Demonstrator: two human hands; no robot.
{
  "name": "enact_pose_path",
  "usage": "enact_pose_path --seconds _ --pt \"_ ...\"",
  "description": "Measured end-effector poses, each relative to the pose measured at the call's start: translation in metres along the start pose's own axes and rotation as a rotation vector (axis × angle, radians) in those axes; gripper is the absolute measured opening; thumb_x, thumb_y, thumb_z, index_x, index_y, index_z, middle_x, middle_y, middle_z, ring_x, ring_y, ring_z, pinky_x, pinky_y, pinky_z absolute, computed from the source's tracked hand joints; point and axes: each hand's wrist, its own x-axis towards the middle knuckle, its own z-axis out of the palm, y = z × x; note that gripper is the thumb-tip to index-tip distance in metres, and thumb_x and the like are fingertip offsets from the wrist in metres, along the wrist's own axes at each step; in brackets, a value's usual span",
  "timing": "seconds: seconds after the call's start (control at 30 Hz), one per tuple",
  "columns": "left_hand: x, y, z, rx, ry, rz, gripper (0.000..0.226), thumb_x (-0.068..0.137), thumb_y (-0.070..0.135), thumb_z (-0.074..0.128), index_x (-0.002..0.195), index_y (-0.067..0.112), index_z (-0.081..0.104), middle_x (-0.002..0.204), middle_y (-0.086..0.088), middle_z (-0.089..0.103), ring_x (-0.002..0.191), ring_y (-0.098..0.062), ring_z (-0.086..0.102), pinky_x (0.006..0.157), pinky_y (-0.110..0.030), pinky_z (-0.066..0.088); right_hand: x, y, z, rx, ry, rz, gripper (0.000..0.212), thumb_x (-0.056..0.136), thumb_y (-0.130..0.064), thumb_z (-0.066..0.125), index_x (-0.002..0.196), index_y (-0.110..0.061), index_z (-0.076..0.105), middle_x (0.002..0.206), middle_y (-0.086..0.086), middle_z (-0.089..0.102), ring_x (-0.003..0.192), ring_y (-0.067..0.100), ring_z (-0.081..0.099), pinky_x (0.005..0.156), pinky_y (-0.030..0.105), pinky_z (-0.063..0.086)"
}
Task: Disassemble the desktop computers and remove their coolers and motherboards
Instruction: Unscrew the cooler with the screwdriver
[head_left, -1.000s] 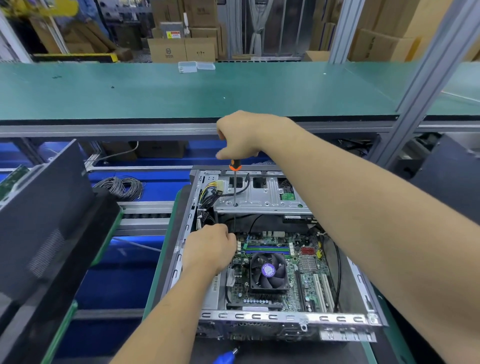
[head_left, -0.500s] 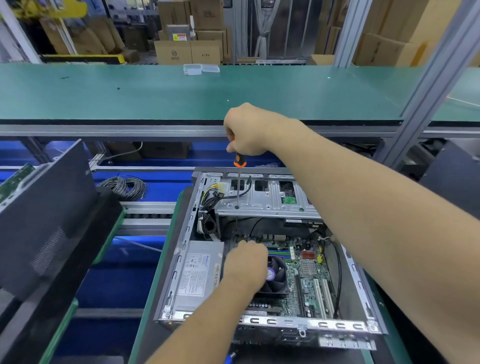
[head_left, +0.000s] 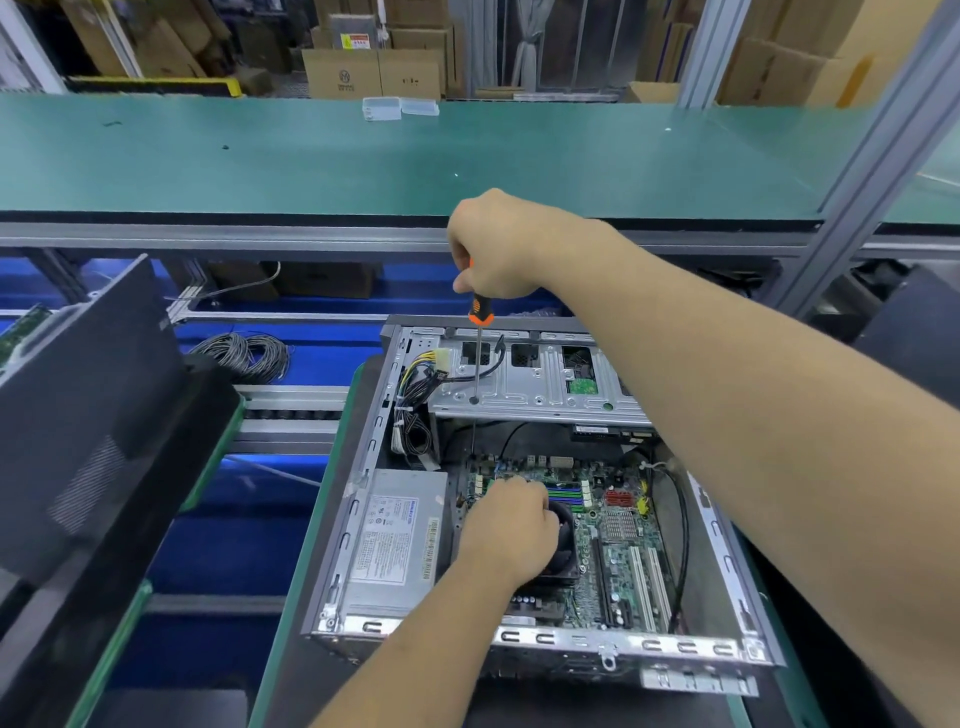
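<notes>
The right hand (head_left: 498, 249) is clenched round the orange handle of a screwdriver (head_left: 477, 358), fist above the open computer case (head_left: 363, 499), forearm reaching in from the right. The shaft stands nearly upright, tip down past the drive cage (head_left: 540, 395) toward the motherboard (head_left: 613, 530). The left hand (head_left: 506, 525) rests curled over the cooler fan (head_left: 563, 540), beside the power supply (head_left: 395, 540); whether it truly grips it I cannot tell.

A long green desk (head_left: 519, 156) runs across the far side, and two small clear plastic boxes (head_left: 399, 108) lie on it near its back edge. Nearer, the open computer case (head_left: 363, 525) lies on a green-edged tray (head_left: 306, 545).
</notes>
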Motion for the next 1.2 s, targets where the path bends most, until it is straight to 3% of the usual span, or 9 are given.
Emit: enact_pose_path --seconds 0.13,0.3,0.37,0.5,0.57,0.7,0.8,1.07,1.2 --pt "0.004 -0.003 0.001 -0.318 0.106 -0.234 0.018 0.094 0.018 0.046 0.082 0.01 0.057 0.079 -0.005 0.062 0.064 -0.02 0.05 0.055 -0.03 0.037 0.002 0.002 -0.006 0.014 0.006 0.019 0.028 0.089 -0.032 0.07 0.092 -0.005 0.066 0.092 0.014 0.068 0.086 0.037 0.065 0.077 0.045 0.058" --pt "0.014 -0.011 -0.005 -0.816 0.259 -0.512 0.006 0.096 0.015 0.047 0.096 0.011 0.052 0.086 -0.003 0.058 0.067 -0.013 0.048 0.054 -0.027 0.035 0.003 0.005 -0.014 0.02 -0.007 0.038 0.03 0.088 -0.035 0.071 0.086 -0.005 0.07 0.081 0.014 0.07 0.077 0.035 0.068 0.072 0.044 0.059" --pt "0.02 -0.004 -0.003 -0.919 0.314 -0.6 0.015 0.097 0.015 0.044 0.109 0.008 0.049 0.099 -0.01 0.057 0.073 -0.018 0.051 0.06 -0.029 0.038 0.002 0.006 -0.015 0.023 -0.011 0.046 0.029 0.088 -0.035 0.07 0.085 -0.006 0.07 0.08 0.013 0.07 0.077 0.035 0.068 0.072 0.045 0.059" --pt "0.04 0.002 0.0 -1.042 0.384 -0.764 0.045 0.102 0.016 0.038 0.145 0.004 0.031 0.144 -0.019 0.039 0.116 -0.031 0.048 0.088 -0.036 0.041 0.001 0.014 -0.018 0.031 -0.003 0.054 0.025 0.089 -0.033 0.07 0.084 -0.008 0.072 0.079 0.013 0.071 0.078 0.033 0.069 0.073 0.042 0.059" --pt "0.048 -0.003 -0.005 -1.132 0.455 -0.822 0.041 0.102 0.011 0.04 0.142 0.003 0.042 0.141 -0.017 0.047 0.116 -0.031 0.052 0.09 -0.039 0.041 -0.001 0.018 -0.021 0.036 -0.007 0.058 0.026 0.09 -0.035 0.069 0.085 -0.009 0.071 0.08 0.012 0.071 0.078 0.032 0.068 0.071 0.04 0.058" --pt "0.066 -0.005 -0.007 -0.902 0.436 -0.895 0.048 0.094 0.012 0.053 0.138 0.001 0.037 0.144 -0.02 0.043 0.131 -0.037 0.045 0.105 -0.043 0.036 -0.004 0.027 -0.031 0.066 0.0 0.065 0.025 0.09 -0.034 0.069 0.083 -0.011 0.07 0.079 0.011 0.071 0.076 0.031 0.069 0.068 0.037 0.057" --pt "0.074 -0.004 -0.01 -0.752 0.406 -0.85 0.053 0.092 0.015 0.058 0.137 0.001 0.034 0.145 -0.022 0.041 0.132 -0.039 0.043 0.106 -0.047 0.037 -0.009 0.032 -0.039 0.076 0.023 0.065 0.024 0.09 -0.032 0.068 0.082 -0.01 0.07 0.074 0.01 0.072 0.067 0.025 0.07 0.064 0.032 0.056" --pt "0.086 -0.036 0.003 -0.768 0.483 -0.788 0.048 0.086 0.016 0.075 0.125 -0.006 0.056 0.125 -0.025 0.061 0.126 -0.041 0.05 0.101 -0.049 0.046 -0.018 0.038 -0.05 0.113 0.035 0.08 0.023 0.094 -0.032 0.066 0.085 -0.011 0.068 0.062 0.002 0.068 0.047 0.013 0.065 0.057 0.026 0.053" --pt "0.089 -0.038 0.008 -0.888 0.528 -0.772 0.044 0.09 0.011 0.072 0.129 -0.004 0.058 0.123 -0.023 0.063 0.114 -0.038 0.059 0.088 -0.039 0.049 -0.018 0.038 -0.05 0.135 0.026 0.091 0.023 0.094 -0.032 0.065 0.086 -0.01 0.068 0.063 0.002 0.068 0.049 0.014 0.066 0.057 0.026 0.052"
